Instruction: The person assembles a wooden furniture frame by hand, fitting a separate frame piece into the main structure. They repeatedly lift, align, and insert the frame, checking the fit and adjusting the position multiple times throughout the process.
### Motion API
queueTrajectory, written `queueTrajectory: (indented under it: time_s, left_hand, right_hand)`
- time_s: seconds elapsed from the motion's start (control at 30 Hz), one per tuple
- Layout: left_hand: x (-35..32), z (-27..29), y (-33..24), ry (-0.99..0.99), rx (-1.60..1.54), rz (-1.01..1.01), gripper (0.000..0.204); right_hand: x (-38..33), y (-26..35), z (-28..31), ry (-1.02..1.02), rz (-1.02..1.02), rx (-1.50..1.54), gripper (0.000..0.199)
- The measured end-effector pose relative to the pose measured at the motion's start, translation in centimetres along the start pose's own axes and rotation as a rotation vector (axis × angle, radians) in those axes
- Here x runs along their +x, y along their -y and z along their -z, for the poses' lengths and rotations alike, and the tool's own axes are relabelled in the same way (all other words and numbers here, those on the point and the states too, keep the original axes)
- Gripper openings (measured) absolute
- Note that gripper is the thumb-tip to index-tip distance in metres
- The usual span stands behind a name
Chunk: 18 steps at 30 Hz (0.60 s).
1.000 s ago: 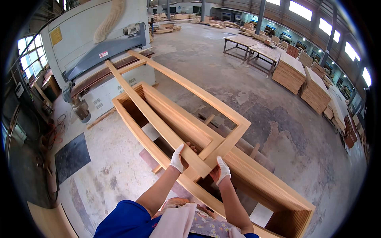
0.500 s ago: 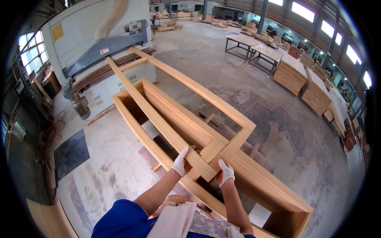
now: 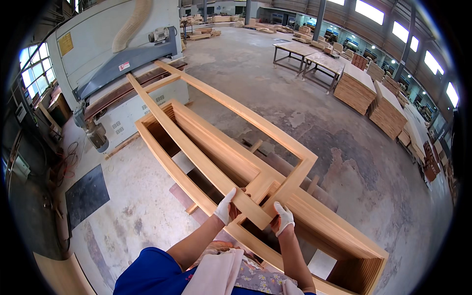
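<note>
A long rectangular wooden frame slants away from me, its far end resting at the feed bed of a large machine. My left hand, in a white glove, is closed round the near left corner of this frame. On the short near rail, my gloved right hand grips close to the same corner. Beneath lies a stack of similar wooden frames, layered edge on edge. Fingers under the wood are partly hidden.
The grey machine carries a blue-grey hood, a motor and a ribbed hose. A black mat lies on the floor at left. Tables and stacked boards stand at far right.
The held frame's near end has shifted slightly to the right and toward me, and both hands moved with it. More of the stack's crosspiece shows beneath it. The view has turned slightly.
</note>
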<state>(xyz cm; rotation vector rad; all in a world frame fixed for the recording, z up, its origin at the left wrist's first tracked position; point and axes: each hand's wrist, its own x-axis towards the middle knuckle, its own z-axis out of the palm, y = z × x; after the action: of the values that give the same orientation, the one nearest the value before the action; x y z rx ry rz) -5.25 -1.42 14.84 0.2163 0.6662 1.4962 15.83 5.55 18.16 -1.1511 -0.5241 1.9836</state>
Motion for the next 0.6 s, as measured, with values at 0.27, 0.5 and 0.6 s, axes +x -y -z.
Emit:
queueTrajectory:
  time_s: [0.27, 0.5, 0.6]
  left_hand:
    - [-0.8, 3.1, 0.1, 0.035, -0.065, -0.030, 0.051]
    - [-1.1, 4.7, -0.3, -0.033, -0.028, -0.052, 0.065]
    - [-1.2, 3.8, -0.1, -0.046, 0.004, -0.043, 0.069]
  right_hand:
    - [-0.6, 0.3, 1.9, 0.037, 0.021, 0.028, 0.033]
    - [-0.8, 0.4, 2.8, 0.022, -0.003, -0.042, 0.028]
    - [-1.4, 0.7, 2.9, -0.015, -0.001, -0.051, 0.031]
